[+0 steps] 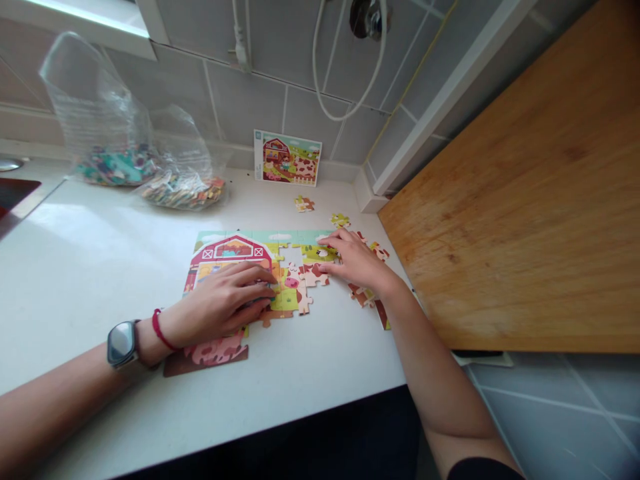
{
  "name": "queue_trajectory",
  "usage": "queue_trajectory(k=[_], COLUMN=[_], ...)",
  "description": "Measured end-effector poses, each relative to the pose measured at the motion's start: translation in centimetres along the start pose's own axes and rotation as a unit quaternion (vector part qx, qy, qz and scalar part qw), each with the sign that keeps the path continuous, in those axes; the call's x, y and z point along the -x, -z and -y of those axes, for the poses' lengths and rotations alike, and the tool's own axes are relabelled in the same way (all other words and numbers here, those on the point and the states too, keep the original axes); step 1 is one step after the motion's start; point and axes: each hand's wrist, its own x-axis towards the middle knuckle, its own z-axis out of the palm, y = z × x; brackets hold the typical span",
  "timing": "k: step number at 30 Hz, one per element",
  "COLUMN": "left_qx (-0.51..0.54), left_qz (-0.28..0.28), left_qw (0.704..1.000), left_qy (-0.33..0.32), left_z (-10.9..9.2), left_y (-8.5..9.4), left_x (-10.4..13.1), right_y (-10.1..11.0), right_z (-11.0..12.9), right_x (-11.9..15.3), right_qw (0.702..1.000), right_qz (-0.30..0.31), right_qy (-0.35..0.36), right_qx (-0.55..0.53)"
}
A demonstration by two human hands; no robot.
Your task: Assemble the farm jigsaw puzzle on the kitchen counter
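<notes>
A partly joined farm jigsaw puzzle (227,250) lies on the counter, with a red barn, a cow and a pink pig on it. My left hand (233,293) rests flat over its middle, fingers stretched out and covering part of the barn. At the upper right of the puzzle, my right hand (353,260) has thumb and fingertips at opposite edges of a green puzzle piece (320,253) with a sheep. Brown-patched cow pieces (314,275) sit just below that thumb. A gap shows left of the sheep. Loose puzzle pieces (363,295) lie partly hidden beside my right hand.
A picture card (289,158) of the farm leans on the tiled wall. Two loose puzzle pieces (304,203) (341,220) lie before it. Two clear bags (113,163) (183,190) of pieces stand at the back left. A wooden panel (525,220) borders the right side.
</notes>
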Motion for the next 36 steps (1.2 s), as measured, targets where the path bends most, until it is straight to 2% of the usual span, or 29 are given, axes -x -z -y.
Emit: queue_trajectory(k=[8, 25, 28, 31, 33, 36], left_qx=[-0.006, 0.000, 0.005, 0.011, 0.010, 0.005], left_qz=[0.005, -0.004, -0.004, -0.005, -0.006, -0.006], left_qw=[1.000, 1.000, 1.000, 1.000, 1.000, 1.000], left_qy=[-0.004, -0.002, 0.000, 0.004, 0.002, -0.001], left_z=[0.1, 0.0, 0.1, 0.1, 0.1, 0.2], left_y=[0.0, 0.0, 0.0, 0.0, 0.0, -0.1], left_x=[0.0, 0.0, -0.1, -0.1, 0.0, 0.1], right_y=[-0.7, -1.5, -1.2, 0.0, 1.2, 2.9], right_z=[-1.2, 0.2, -0.5, -2.2, -3.7, -5.6], right_x=[-0.4, -0.7, -0.9, -1.0, -0.9, -0.3], right_qw=[0.999, 0.996, 0.997, 0.989, 0.979, 0.975], right_qz=[0.017, 0.045, 0.019, -0.070, -0.120, -0.109], right_qy=[-0.015, -0.046, -0.033, -0.007, -0.034, -0.109], right_qx=[-0.030, -0.055, -0.071, -0.127, -0.163, -0.158])
